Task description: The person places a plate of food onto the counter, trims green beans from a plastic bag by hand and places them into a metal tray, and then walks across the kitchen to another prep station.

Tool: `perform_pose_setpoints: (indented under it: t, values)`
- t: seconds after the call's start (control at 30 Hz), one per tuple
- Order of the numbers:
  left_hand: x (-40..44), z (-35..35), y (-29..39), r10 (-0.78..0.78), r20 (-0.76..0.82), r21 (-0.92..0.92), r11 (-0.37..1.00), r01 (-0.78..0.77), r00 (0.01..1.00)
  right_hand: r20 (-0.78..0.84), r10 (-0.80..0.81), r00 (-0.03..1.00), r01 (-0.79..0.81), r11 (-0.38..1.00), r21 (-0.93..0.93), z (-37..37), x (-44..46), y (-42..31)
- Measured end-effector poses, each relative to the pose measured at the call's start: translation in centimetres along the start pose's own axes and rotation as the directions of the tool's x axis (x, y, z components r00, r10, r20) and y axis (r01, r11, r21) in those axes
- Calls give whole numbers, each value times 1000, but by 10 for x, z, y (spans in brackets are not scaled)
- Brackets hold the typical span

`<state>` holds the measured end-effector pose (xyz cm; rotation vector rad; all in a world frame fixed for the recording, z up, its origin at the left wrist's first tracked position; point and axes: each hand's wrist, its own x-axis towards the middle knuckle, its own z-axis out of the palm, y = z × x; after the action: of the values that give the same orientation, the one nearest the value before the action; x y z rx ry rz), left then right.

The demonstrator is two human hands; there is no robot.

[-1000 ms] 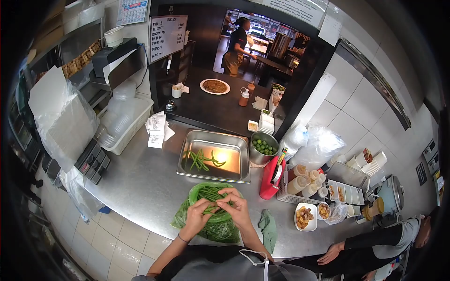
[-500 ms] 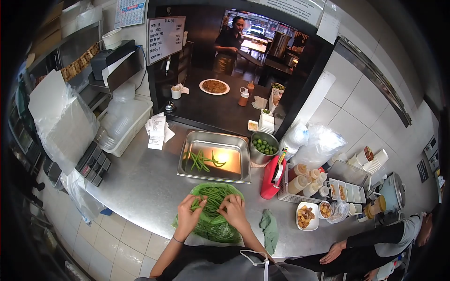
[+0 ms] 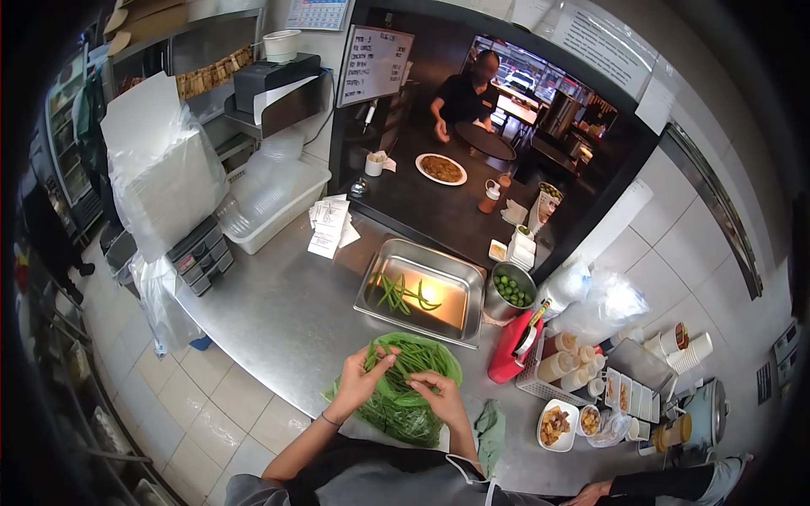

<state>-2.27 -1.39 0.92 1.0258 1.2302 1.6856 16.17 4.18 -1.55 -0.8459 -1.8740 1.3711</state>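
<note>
variously slanted lengthwise, the bagged green beans (image 3: 413, 354)

Room left of steel tray (image 3: 447, 316); pot (image 3: 499, 305) (fruit-filled) blocks right.

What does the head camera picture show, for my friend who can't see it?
A person's left hand and right hand work among green beans in a bag on a metal counter. Behind sits a pan with a few beans, and another person with a tray stands near a plate of food.

Green beans (image 3: 412, 356) between two hands (image 3: 399, 386)
</note>
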Motion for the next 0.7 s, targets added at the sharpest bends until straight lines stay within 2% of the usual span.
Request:
perform_pose_setpoints:
  t: [0.03,0.07,0.13,0.17,0.23,0.27,0.3,0.33,0.37,0.4,0.43,0.47,0.5,0.53,0.57,0.6,0.67,0.7]
  values:
    - [1,-1,1,4,-5,-3,1000,-4,1000,4,-50,999,50,994,-98,-3,1,-1]
    - [0,-1,2,14,-2,17,1000,-14,1000,7,-53,999,53,994,-100,-6,2,-3]
    - [-1,-1,2,23,6,38,999,-23,1000,50,-4,999,16,967,-255,-11,2,-6]
    - [-2,-1,1,35,14,68,997,-35,999,45,-4,999,16,967,-256,-15,2,-5]
    - [-2,-1,0,48,31,100,994,-51,998,66,126,990,-106,963,-248,-23,4,-3]
    - [-2,-2,-1,-27,3,32,999,27,1000,61,123,990,-104,963,-250,-26,3,-3]
    - [-2,-2,-1,-104,-23,-38,994,103,994,-1,90,996,-90,991,-100,-29,0,-2]
    - [0,-1,0,-100,-24,-39,994,99,995,-66,65,996,-62,997,51,-30,0,-3]
    - [0,-1,1,-218,29,-168,961,220,976,-64,64,996,-61,997,51,-29,1,-4]
    - [-2,-1,1,-328,98,-287,895,343,939,-186,1,982,27,989,147,-27,3,-7]
    - [-4,2,-3,-334,98,-287,893,348,937,-313,-47,949,123,966,229,-24,3,-10]
    - [-4,9,-10,-383,145,-408,817,407,912,-389,-16,921,150,936,317,-19,6,-15]
    - [-4,15,-13,-421,198,-516,723,459,885,-391,-16,920,151,936,317,-16,10,-20]
    - [-5,17,-11,-468,267,-527,661,535,842,-433,-10,901,202,894,400,-12,14,-24]
    - [-7,19,-14,-467,267,-526,663,534,843,-473,0,881,256,841,477,-9,16,-27]
    - [-9,20,-19,-494,353,-597,535,598,795,-473,-5,881,260,840,477,-8,17,-29]
    - [-11,20,-23,-505,500,-661,302,687,703,-231,-184,955,294,669,683,-7,17,-30]
    - [-12,19,-27,-503,503,-659,303,689,703,-234,-186,954,297,669,682,-7,17,-30]
